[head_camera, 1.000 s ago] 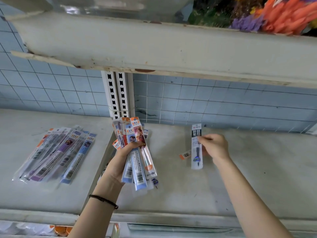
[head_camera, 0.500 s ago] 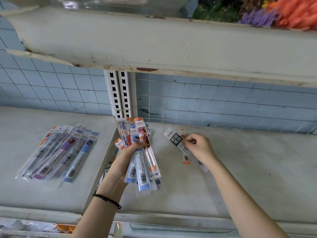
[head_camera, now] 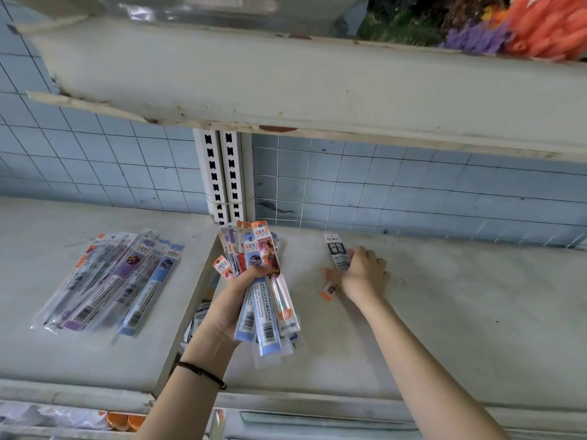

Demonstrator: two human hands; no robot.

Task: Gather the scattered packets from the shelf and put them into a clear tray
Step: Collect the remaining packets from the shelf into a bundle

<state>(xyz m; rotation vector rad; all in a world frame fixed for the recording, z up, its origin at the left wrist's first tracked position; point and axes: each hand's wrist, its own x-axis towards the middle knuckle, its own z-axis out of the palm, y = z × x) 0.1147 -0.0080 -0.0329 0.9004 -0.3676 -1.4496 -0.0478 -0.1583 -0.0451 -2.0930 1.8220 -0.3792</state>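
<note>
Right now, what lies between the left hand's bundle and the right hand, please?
Only bare shelf between bundle and right hand, in the head view.

We read 宝石 on the orange header of the front packet (head_camera: 268, 254); barcode digits and the print on the black-labelled packet (head_camera: 336, 250) are too small for us.

Left hand (head_camera: 236, 300) grips bundle (head_camera: 265, 325); right hand (head_camera: 365, 276) holds packet (head_camera: 336, 250).

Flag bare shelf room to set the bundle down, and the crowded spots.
Bare: right shelf board from the right hand out to the grid back wall. Left board: strip in front of the packet pile. Crowded: the pile, the bundle in the left hand, the black-labelled packet gripped by the right hand.
</note>
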